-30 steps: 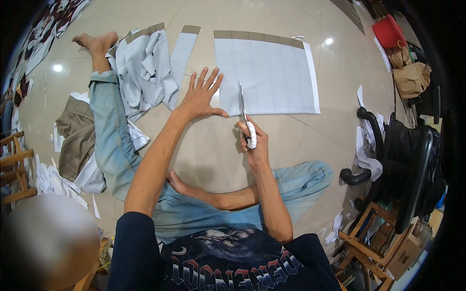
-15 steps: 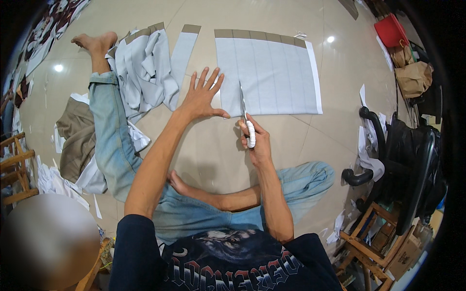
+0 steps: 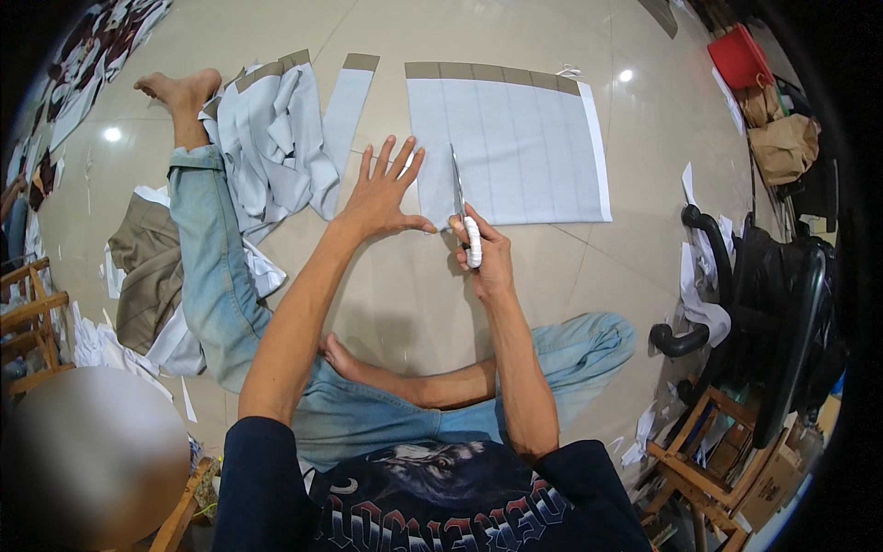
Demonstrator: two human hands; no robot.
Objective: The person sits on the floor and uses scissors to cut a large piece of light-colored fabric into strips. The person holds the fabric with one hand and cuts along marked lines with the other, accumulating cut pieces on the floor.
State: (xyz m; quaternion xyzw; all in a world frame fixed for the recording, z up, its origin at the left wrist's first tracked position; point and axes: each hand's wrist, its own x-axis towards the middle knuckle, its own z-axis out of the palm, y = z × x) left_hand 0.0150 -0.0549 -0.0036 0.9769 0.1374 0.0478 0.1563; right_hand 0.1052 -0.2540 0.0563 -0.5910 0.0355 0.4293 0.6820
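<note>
A pale, lined piece of fabric point(image 3: 524, 152) with a brown band along its far edge lies flat on the floor in front of me. My right hand point(image 3: 485, 258) grips scissors point(image 3: 474, 241) with white-wrapped handles at the fabric's near edge. Their blades point away from me, over the left part of the fabric. With fingers spread, my left hand point(image 3: 386, 193) presses down at the fabric's left edge, its thumb toward the scissors. Beyond that hand lies a narrow cut strip point(image 3: 351, 106) with the same brown end.
Crumpled pale fabric point(image 3: 276, 138) is heaped beside my outstretched left leg, and brown cloth point(image 3: 147, 262) lies left of that leg. At the right stand a black chair base point(image 3: 708, 313), a wooden stool point(image 3: 699, 460), a paper bag point(image 3: 784, 149) and a red container point(image 3: 739, 60).
The scissors and both hands keep nearly the same place on the fabric. The whole view has shifted very slightly.
</note>
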